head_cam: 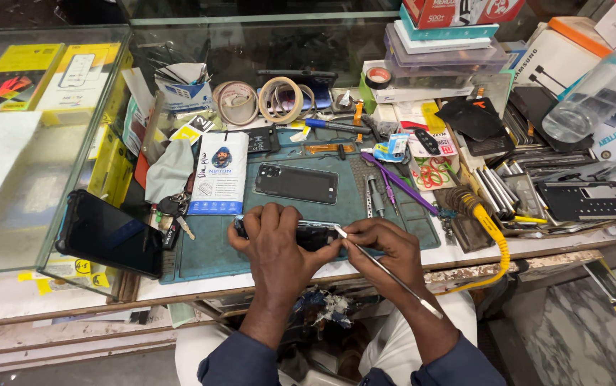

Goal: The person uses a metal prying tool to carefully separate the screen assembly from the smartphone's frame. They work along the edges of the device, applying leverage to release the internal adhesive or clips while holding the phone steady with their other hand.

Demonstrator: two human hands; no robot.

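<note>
Left hand (277, 243) clamps a half-hidden phone (315, 233); right hand (383, 246) pinches a probe (393, 277).

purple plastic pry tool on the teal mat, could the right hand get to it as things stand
Probably yes: the purple plastic pry tool lies uncovered just beyond the right hand, nothing lying between. But that hand's grip is on a thin metal tool, so it isn't free.
</note>
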